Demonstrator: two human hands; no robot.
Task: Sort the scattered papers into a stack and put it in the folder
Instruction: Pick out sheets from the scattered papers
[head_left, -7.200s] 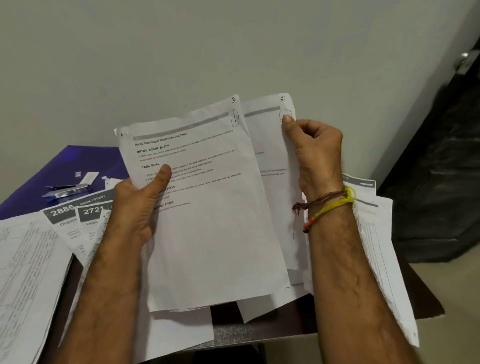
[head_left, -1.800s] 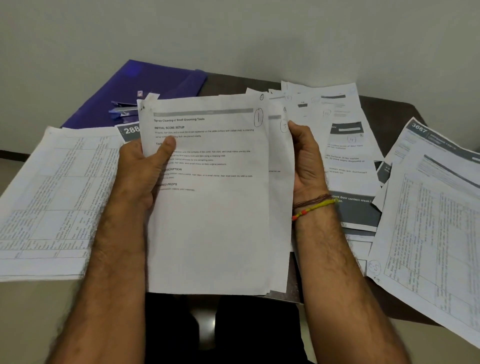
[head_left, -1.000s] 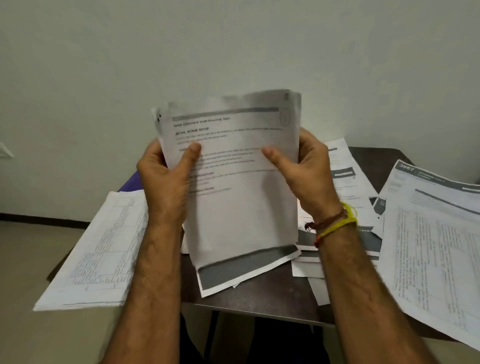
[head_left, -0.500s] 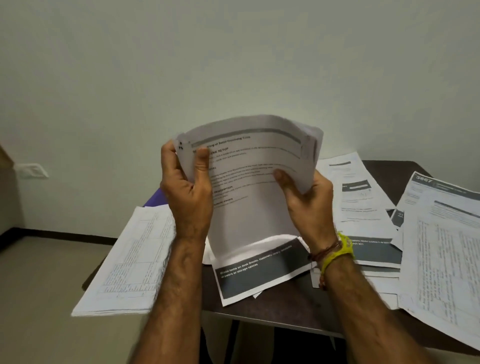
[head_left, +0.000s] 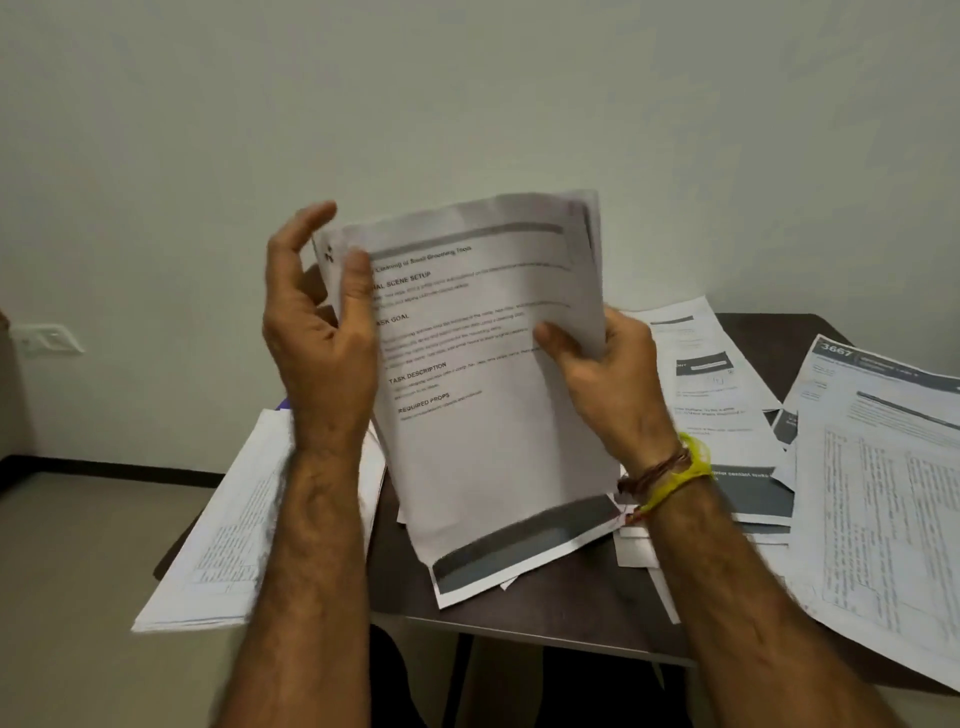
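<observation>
You were mid-way through the gathering step, squaring up the sheets already collected. Your right grip was closed on the held stack, thumb across the printed face and fingers behind its right edge, and it carried the stack upright above the tabletop. Your left grip stood at the stack's left edge with the thumb laid flat on the top sheet and the fingers spread loose behind; they looked relaxed, guiding more than clamping. The stack was not yet flush: a page with a dark band stuck out below the front sheet, and the top right corner curled back.

Below and to the right of your right grip, loose papers lay fanned across the tabletop, overlapping one another. Below your left grip, another sheaf hung over the tabletop's edge. Only a sliver of purple, probably the folder, showed just beside your left wrist; the rest was hidden behind your arm and the stack.

The next move likely called for tapping the bottom edge down on the tabletop to align the pages, with both grips loose enough to let them slide. After that, the remaining sheets on either side still needed collecting before anything went into the folder.
</observation>
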